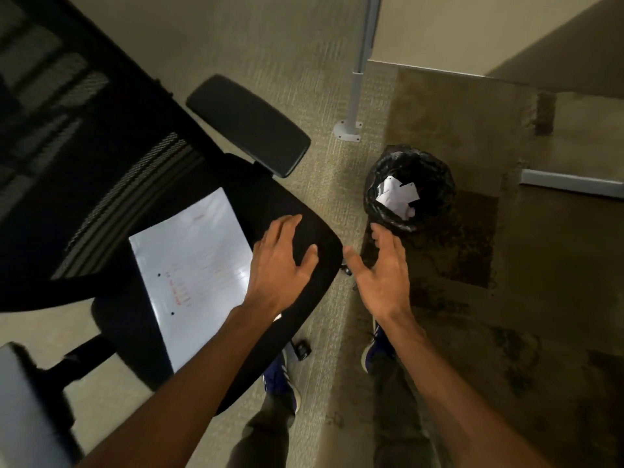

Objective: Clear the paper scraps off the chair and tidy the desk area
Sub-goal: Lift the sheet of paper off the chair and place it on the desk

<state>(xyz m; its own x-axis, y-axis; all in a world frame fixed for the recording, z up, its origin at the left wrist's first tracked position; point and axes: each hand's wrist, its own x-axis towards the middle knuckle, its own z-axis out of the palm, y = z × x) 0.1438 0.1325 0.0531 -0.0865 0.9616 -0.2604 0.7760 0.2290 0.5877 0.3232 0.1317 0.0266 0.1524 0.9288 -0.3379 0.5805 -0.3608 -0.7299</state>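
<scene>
Basically both empty: left hand (283, 261) flat, fingers spread, over the chair seat (310, 211) front edge; right hand (381, 268) open, off the seat toward the lined bin (410, 187), probably placed close for short drops. Scraps (396, 194) are in it. White sheet (196, 265) lies on the seat, likely next.

Red and faint print on paper sheet (192, 261) on chair seat, blurred, unreadable.

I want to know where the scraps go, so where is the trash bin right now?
In the head view, the trash bin stands on the floor right of the chair seat, just beyond the right hand, near the desk leg.
</scene>
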